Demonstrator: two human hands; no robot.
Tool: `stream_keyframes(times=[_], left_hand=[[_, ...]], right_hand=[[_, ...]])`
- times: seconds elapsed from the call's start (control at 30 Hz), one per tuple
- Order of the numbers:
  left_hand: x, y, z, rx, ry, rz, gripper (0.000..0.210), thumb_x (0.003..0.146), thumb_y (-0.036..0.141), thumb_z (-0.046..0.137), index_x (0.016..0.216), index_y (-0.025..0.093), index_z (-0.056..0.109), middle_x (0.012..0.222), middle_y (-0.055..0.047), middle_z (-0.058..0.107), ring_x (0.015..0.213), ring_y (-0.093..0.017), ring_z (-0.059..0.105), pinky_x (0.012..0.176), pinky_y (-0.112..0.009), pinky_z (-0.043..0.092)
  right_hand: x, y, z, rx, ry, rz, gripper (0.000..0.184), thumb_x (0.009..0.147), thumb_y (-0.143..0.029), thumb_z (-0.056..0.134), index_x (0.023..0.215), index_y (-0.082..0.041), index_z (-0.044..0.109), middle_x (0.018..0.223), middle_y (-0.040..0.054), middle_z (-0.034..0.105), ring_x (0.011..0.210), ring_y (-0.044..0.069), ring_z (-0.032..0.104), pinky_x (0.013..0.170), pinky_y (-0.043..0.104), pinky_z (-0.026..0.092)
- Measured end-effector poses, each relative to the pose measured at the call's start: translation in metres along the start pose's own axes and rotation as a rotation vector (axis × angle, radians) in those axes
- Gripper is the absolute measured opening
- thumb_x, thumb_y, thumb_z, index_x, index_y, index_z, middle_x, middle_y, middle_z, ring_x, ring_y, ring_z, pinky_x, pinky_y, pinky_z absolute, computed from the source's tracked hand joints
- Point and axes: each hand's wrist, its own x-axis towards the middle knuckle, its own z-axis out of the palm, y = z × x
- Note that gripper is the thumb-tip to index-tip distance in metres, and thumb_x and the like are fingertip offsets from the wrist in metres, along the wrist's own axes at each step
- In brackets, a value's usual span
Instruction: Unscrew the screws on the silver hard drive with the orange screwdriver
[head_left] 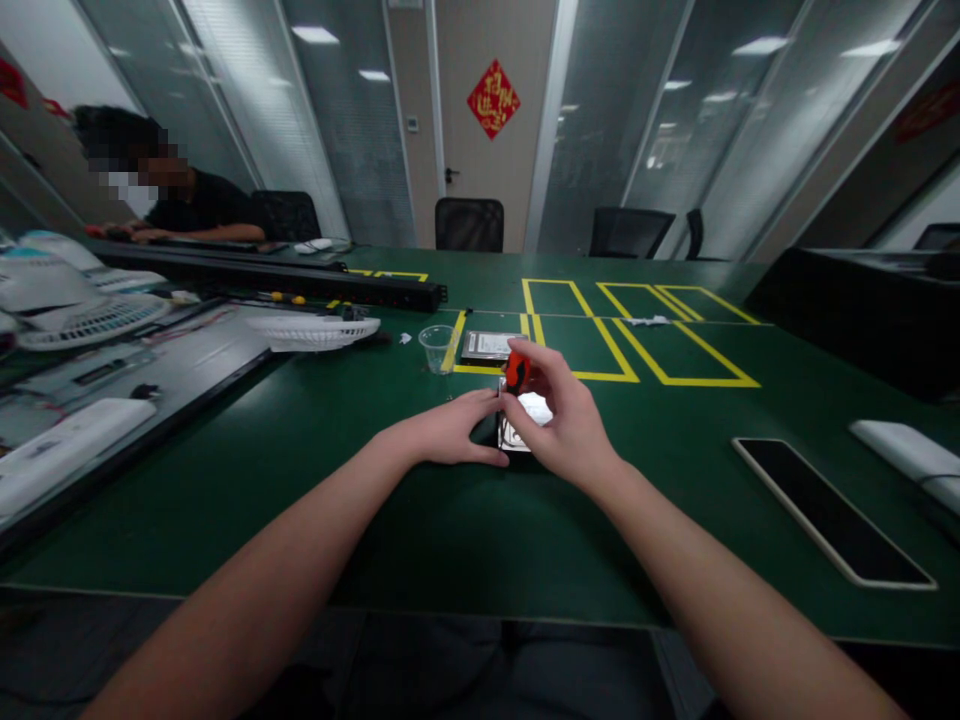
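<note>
An opened hard drive with a bright, shiny face is on the green table in front of me. My left hand grips its left edge, thumb at the near corner and fingers at the far end. Above the drive, my right hand is closed round a short screwdriver with an orange-red and black handle, held upright. The screwdriver's tip is hidden, and my right hand covers part of the drive. Just beyond lies a second hard drive with a white label, beside a clear plastic cup.
Yellow tape rectangles mark the table. A tablet-like device and a white object lie at right. Fan parts, a large panel and long black bars crowd the left. A person sits at far left.
</note>
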Motion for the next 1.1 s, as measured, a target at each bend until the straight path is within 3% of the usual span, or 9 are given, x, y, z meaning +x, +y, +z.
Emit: stream_keyframes(times=[0.1,0.33,0.53,0.8,0.93,1.1], left_hand=[[0.0008,0.0016,-0.0008,-0.034,-0.025,-0.062,0.099,0.098,0.06,0.111,0.183,0.026,0.071,0.19,-0.021,0.071,0.18,-0.051,0.067,0.156,-0.068,0.05],[0.0009,-0.0016,0.0012,-0.051,0.002,-0.023,0.094,0.099,0.061,0.111,0.178,0.025,0.074,0.191,-0.021,0.071,0.18,-0.05,0.066,0.156,-0.068,0.049],[0.0004,-0.0029,0.0013,-0.027,-0.01,-0.018,0.101,0.1,0.064,0.109,0.185,0.026,0.069,0.192,-0.022,0.07,0.183,-0.051,0.064,0.157,-0.07,0.047],[0.0018,-0.005,0.0025,-0.013,-0.004,-0.013,0.087,0.1,0.068,0.109,0.171,0.026,0.079,0.178,-0.018,0.078,0.172,-0.046,0.073,0.153,-0.063,0.053],[0.0006,-0.0024,0.0011,-0.003,-0.021,-0.077,0.097,0.099,0.066,0.11,0.179,0.024,0.074,0.185,-0.021,0.074,0.176,-0.049,0.069,0.155,-0.065,0.05],[0.0014,-0.0008,0.0001,-0.033,-0.038,-0.074,0.09,0.099,0.064,0.11,0.175,0.026,0.078,0.189,-0.02,0.073,0.18,-0.052,0.067,0.155,-0.067,0.05]], right_hand=[[-0.001,-0.0014,-0.0008,0.017,-0.018,0.024,0.071,0.117,-0.021,0.072,0.184,-0.038,0.057,0.157,0.0128,0.084,0.127,0.034,0.091,0.115,0.06,0.078],[0.0045,-0.0017,-0.0047,-0.041,0.018,-0.045,0.055,0.119,-0.026,0.08,0.172,-0.037,0.07,0.137,0.0077,0.084,0.106,0.03,0.082,0.099,0.053,0.077],[0.0006,-0.0013,0.0008,0.083,0.009,-0.041,0.063,0.121,-0.019,0.069,0.18,-0.04,0.064,0.156,0.0104,0.08,0.126,0.031,0.09,0.109,0.054,0.08],[0.0017,-0.0004,-0.0036,-0.007,-0.009,0.005,0.068,0.112,-0.022,0.083,0.176,-0.038,0.069,0.158,0.0107,0.085,0.129,0.035,0.089,0.116,0.059,0.08],[0.0006,0.0006,-0.0013,0.028,-0.014,-0.011,0.065,0.116,-0.022,0.08,0.177,-0.04,0.068,0.158,0.0101,0.084,0.125,0.034,0.089,0.116,0.059,0.079],[-0.002,0.0002,0.0006,0.048,-0.041,-0.006,0.078,0.113,-0.019,0.075,0.186,-0.04,0.059,0.162,0.0112,0.082,0.13,0.034,0.089,0.118,0.059,0.078]])
